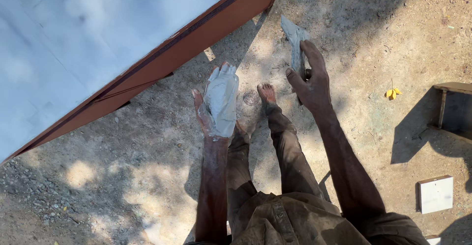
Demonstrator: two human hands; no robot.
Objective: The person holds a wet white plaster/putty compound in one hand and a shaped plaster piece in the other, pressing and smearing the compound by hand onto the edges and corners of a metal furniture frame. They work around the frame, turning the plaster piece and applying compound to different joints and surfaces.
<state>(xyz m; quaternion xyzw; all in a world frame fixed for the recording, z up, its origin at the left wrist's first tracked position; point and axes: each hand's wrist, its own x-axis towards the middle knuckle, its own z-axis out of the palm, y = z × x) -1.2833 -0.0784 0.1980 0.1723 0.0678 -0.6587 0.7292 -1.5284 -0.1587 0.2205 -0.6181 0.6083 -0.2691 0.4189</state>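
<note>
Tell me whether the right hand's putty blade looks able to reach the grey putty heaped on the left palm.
Probably yes: the right hand holds the putty blade just beside the open left hand, the grey putty lies uncovered, and nothing stands between them.

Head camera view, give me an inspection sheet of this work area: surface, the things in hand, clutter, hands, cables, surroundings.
Surface: bare sandy ground with gravel, patchy sun and shade.
Job's things: large panel with a pale grey coated face and red-brown edge, slanting across the upper left; flat scraper blade smeared with grey paste.
Clutter: small white square tile at right; yellow leaf; round metal disc by the bare foot.
Hands: left hand open, palm up, coated in grey paste; right hand gripping the scraper blade.
Cables: nothing seen.
Surroundings: dark wooden piece at the right edge, only partly in view.
</note>
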